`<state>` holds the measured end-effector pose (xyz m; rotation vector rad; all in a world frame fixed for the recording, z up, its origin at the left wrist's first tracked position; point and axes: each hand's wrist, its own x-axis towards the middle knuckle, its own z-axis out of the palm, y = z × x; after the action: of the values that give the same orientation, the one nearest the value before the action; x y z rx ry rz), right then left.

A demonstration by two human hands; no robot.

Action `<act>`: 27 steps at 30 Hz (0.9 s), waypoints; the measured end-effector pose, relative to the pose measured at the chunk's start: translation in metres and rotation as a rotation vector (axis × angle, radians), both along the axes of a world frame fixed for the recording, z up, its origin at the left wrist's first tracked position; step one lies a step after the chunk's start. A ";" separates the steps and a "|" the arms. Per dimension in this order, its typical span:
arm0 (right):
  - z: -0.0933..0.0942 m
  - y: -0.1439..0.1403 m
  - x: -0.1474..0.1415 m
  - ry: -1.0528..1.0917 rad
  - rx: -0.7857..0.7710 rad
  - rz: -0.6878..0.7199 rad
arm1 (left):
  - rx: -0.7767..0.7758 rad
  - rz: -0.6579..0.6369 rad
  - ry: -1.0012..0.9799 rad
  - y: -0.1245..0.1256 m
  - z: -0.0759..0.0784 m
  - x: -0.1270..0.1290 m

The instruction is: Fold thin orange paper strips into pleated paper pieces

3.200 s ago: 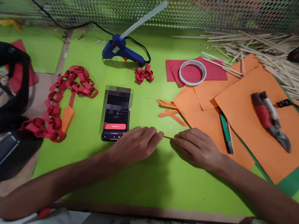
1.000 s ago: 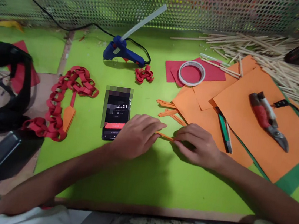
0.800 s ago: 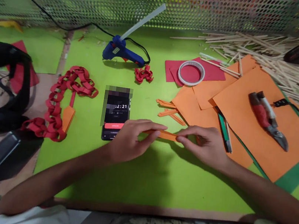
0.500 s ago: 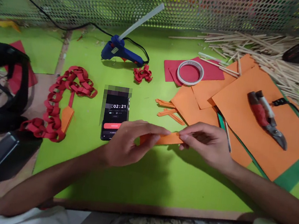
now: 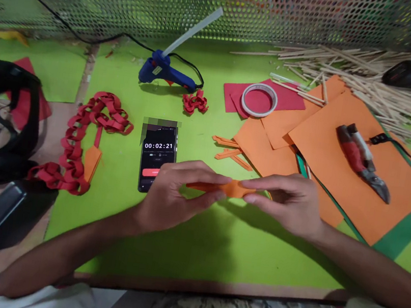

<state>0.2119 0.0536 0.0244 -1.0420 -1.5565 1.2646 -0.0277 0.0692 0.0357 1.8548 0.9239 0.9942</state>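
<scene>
Both hands pinch 1 orange paper strip (image 5: 231,188) between them, lifted just above the desk (image 5: 192,244): the left hand (image 5: 174,190) has its grip narrow, thumb and fingertips closed on the strip's left part, and the right hand (image 5: 286,202) has its grip closed the same way on the right end, so the fingertips of the 2 hands nearly meet over the strip's middle. Just left of the left grip, partly covered by its knuckles, lies a phone (image 5: 155,159) with a timer reading 00:02:21 on its screen. Beyond the grip, a few loose orange strips (image 5: 231,150) lie on the green surface, touching the edge of the orange paper sheets (image 5: 345,149) that spread out to the right. On those sheets rests a red-handled cutter (image 5: 362,159), well apart from the right hand, and a roll of tape (image 5: 259,99) sits on a red sheet (image 5: 295,96) farther back. Behind these is a heap of thin wooden sticks (image 5: 360,74). Far beyond the left grip a blue glue gun (image 5: 166,70) lies with a small red paper curl (image 5: 195,102) beside it, and a red paper chain (image 5: 84,141) lies well to the left.
</scene>
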 end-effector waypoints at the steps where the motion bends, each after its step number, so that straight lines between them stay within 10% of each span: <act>1: 0.000 0.000 0.000 -0.004 0.001 -0.004 | 0.023 0.017 -0.004 0.000 0.000 0.001; 27: 0.003 -0.006 -0.001 -0.106 0.136 -0.084 | 0.322 0.038 0.029 0.003 -0.009 0.004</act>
<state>0.2106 0.0475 0.0277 -1.0891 -1.6370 1.0463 -0.0236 0.0718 0.0271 2.1287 0.8571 1.1984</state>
